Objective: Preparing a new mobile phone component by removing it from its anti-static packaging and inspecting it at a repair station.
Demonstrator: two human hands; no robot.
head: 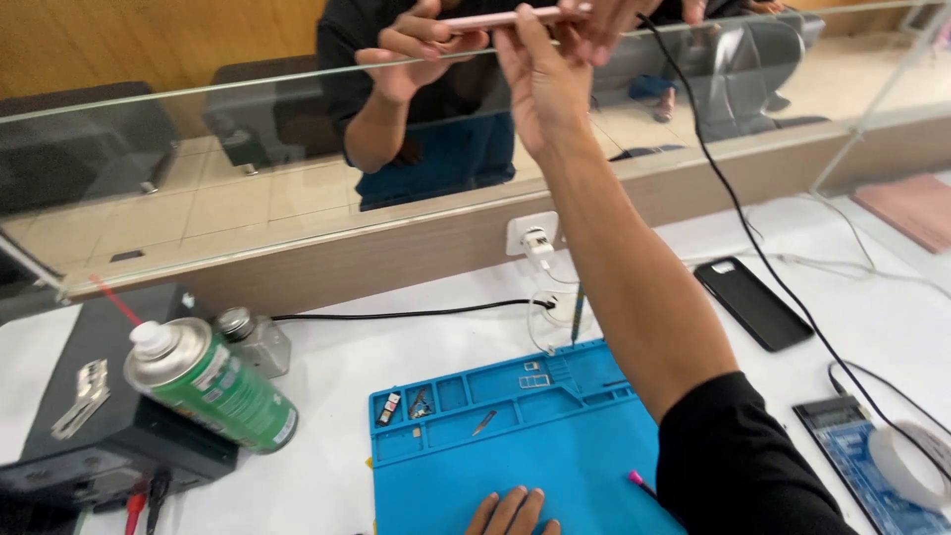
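green spray can (213,384) lies tilted on the black box (119,436) at far left, small glass bottle (256,340) just beside it. left hand (513,514) rests flat on the blue mat (515,446), fingers loosely together, holding nothing. right hand (540,84) is raised over the glass screen (248,168), clamped on the pink phone (505,18); another person's hand (411,50) grips its other end. black phone (753,302) lies on the bench (396,347) at right.

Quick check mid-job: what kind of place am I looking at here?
Probably a phone repair counter: a blue silicone work mat holding small parts, a green spray can, and a glass partition over which the right hand holds a slim pink phone toward another person.
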